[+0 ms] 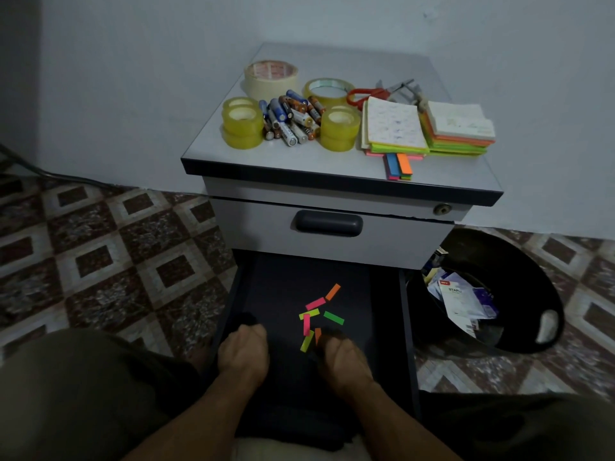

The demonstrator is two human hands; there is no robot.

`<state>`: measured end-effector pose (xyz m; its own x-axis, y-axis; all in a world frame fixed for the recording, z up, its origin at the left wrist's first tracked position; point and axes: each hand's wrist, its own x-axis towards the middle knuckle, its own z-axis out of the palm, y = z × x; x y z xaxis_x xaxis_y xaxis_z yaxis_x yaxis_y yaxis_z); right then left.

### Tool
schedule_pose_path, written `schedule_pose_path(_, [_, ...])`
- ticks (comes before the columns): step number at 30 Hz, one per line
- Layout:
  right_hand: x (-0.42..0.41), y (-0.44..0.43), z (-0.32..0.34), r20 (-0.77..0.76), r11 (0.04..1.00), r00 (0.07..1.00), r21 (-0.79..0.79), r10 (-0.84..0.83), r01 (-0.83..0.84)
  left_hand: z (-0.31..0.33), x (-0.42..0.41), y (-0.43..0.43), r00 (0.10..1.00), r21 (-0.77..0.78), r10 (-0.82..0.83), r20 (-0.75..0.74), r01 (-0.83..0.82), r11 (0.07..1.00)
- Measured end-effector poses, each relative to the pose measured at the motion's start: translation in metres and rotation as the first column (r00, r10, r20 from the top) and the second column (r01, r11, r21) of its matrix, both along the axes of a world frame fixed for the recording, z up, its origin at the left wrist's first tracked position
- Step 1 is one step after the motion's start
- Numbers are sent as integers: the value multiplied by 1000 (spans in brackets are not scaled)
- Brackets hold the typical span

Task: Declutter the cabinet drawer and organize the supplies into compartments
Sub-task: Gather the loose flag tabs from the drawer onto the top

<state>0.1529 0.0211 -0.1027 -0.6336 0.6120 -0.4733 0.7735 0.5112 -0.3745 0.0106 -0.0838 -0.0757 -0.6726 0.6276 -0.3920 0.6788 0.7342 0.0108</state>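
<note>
Emptying stage looks mostly done. Lower drawer [283, 281] is pulled open and nearly bare: only a scatter of loose coloured flags [315, 303] lies on its dark floor, around the middle and toward the front. No dividers or compartments visible inside it.

The supplies sit on the cabinet's top surface [299, 161], roughly grouped:
- masking tape [271, 78] at the back left
- yellow tape rolls [243, 126] in stacks either side of the batteries [291, 118]
- red scissors [366, 94] behind the sticky note pads [426, 128]
- a small flag stack [399, 166] at the front edge

Black bin [532, 271] right of the cabinet holds discarded packaging, so the trash sort seems under way or finished.

Left hand [244, 354] and right hand [344, 361] are both low in the drawer front, backs up, fingers bent down out of sight — cannot tell whether either grasps anything. Right hand is touching or just beside the nearest flags; a dark lump just past the left hand is unreadable.

Left to do, by my read: collect the loose flags, then put everything back into compartments — none of that has begun.
</note>
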Motion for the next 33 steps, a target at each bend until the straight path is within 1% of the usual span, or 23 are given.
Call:
schedule_pose_path(2, [3,5,1,-23,999,999,17,-42,42,-1,-2,0,996,84,31,82,-38,996])
schedule_pose_path(4, [5,8,2,-36,998,997,13,-66,66,-6,-3,1,977,198,64,202,-105,975])
schedule_pose_path(6, [6,9,3,-43,997,997,20,-72,73,-12,0,3,921,303,103,374,-227,926])
schedule_pose_path(7, [7,9,3,-51,996,995,22,-81,82,-13,3,4,883,331,129,451,-300,895])
schedule_pose_path(9, [9,11,1,-57,994,993,17,-106,107,-14,5,5,809,344,193,555,-435,832])
schedule_pose_path(11, [10,12,-2,-63,992,990,1,-126,126,-14,3,7,748,308,268,607,-532,789])
schedule_pose_path(13, [8,12,-5,-60,991,990,-3,-130,131,-12,-1,7,713,243,316,626,-563,790])
schedule_pose_path(15, [6,12,-6,-43,991,990,6,-131,131,-13,-4,7,700,174,341,627,-552,815])
schedule_pose_path(17, [6,13,-7,-27,991,991,13,-132,132,-15,-4,7,726,144,350,592,-523,840])
schedule_pose_path(23, [6,10,-12,-30,995,995,27,-100,100,-14,7,11,865,168,248,436,-349,922])
schedule_pose_path(27, [4,8,-17,-41,994,994,37,-102,104,-9,13,13,955,93,150,257,-179,980])
schedule_pose_path(31, [2,5,-18,-78,994,993,41,-94,97,-14,19,17,968,73,86,237,-106,992])
schedule_pose_path(33, [2,7,-19,-144,992,985,70,-94,105,-12,20,18,968,65,57,244,-76,995])
